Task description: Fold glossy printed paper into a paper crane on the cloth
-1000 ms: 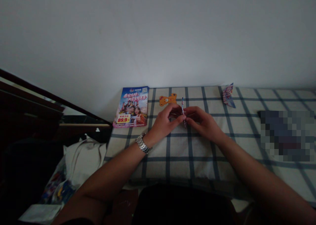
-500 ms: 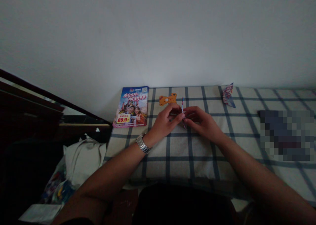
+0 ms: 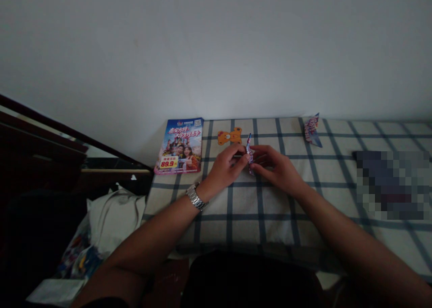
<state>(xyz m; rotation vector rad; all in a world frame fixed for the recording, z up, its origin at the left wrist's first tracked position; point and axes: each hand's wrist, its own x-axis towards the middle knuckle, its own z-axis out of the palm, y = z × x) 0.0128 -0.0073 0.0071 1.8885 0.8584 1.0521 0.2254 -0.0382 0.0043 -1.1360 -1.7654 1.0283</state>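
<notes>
Left hand (image 3: 226, 170) and right hand (image 3: 276, 170), fingers curled and wrists turned inward, pinch a narrow folded patterned paper (image 3: 249, 153) upright between them, above a checked cloth (image 3: 259, 218). A steel wristwatch (image 3: 195, 197) circles the left wrist. Beyond lie an orange bear cutout (image 3: 229, 136), a folded paper piece (image 3: 311, 130) and a printed brochure (image 3: 178, 146).

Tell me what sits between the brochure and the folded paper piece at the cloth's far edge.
Head view: orange bear cutout, then folded paper between the left hand and right hand.
</notes>
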